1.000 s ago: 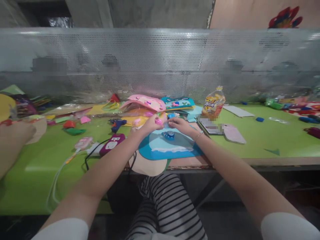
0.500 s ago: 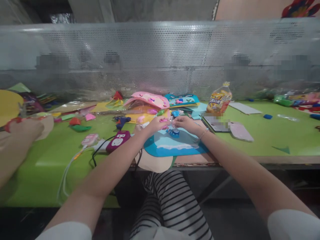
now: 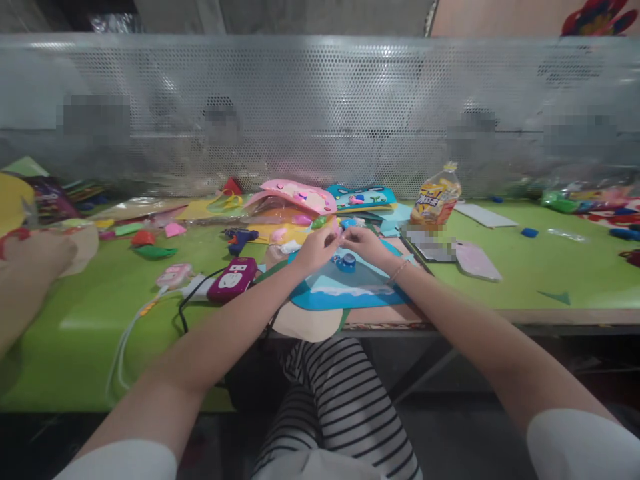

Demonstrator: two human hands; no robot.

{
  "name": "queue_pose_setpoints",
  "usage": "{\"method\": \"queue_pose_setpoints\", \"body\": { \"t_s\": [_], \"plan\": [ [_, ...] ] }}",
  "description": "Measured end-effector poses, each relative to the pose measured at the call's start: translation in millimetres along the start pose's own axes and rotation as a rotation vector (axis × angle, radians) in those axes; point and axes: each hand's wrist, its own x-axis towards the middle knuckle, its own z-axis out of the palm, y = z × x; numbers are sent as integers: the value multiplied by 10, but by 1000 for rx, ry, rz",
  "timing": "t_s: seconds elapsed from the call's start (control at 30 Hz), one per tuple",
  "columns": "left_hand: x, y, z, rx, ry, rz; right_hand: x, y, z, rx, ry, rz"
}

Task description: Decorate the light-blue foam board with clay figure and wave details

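Pink bit (image 3: 340, 233): tiny, held off the table where the two hands' fingertips meet, just above the far edge of the blue sheet (image 3: 350, 292). Left hand (image 3: 315, 248) is pinched on it. Right hand (image 3: 366, 243) has its fingertips at the same spot, but it's too small to tell whether it grips or only touches. Hands are together and the forearms converge from 7 and 5 o'clock. My read of the step: fingertip fiddling with the bit, not yet set down on anything. A round blue piece (image 3: 346, 261) sits on the sheet at 6 o'clock, right under the hands. A beige sheet (image 3: 306, 323) sticks out from under the blue one and overhangs the table edge. Whatever move comes next calls for a steady pinch and small, precise motion: the part is tiny and there's clutter close on all sides. Glue gun (image 3: 239, 238) is at 9 o'clock, near, with the purple socket block (image 3: 233, 280) at 8. Pink felt shape (image 3: 296, 196) is at 11, snack bag (image 3: 434, 200) at 2. All of it is on the green table (image 3: 510, 280), with the mesh screen (image 3: 320, 113) behind. Another person's hand (image 3: 30, 257) is at far 9 o'clock, well apart.
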Motion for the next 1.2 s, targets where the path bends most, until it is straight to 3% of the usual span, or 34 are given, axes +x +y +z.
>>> {"method": "queue_pose_setpoints", "body": {
  "t_s": [0.27, 0.4, 0.47, 0.6, 0.73, 0.83, 1.0, 1.07, 1.2],
  "plan": [
    [-5, 31, -68, -61, -131, 0, -9, -25, 25, 44, -72, -12],
    [9, 68, -99, 22, -26, 7, 9, -8, -12, 69, -16, 18],
    [11, 69, -107, 79, 11, 15, 14, -17, -31, -30, 42, -11],
    [-1, 51, -96, 113, -13, 26, -1, -70, -38, -278, 156, -172],
    [-14, 46, -75, 41, -49, 23, -33, -106, -11, -377, 55, -435],
    [-20, 50, -73, 28, -35, 27, -50, -94, 7, -412, 0, -523],
    [-22, 57, -70, 18, -49, 48, -46, -41, 25, -380, -155, -476],
    [-9, 49, -72, -29, -15, 54, -31, -31, 21, -356, -115, -430],
    [44, -22, -88, -68, 237, 10, 6, -39, -2, -235, 48, -301]
  ]
}}
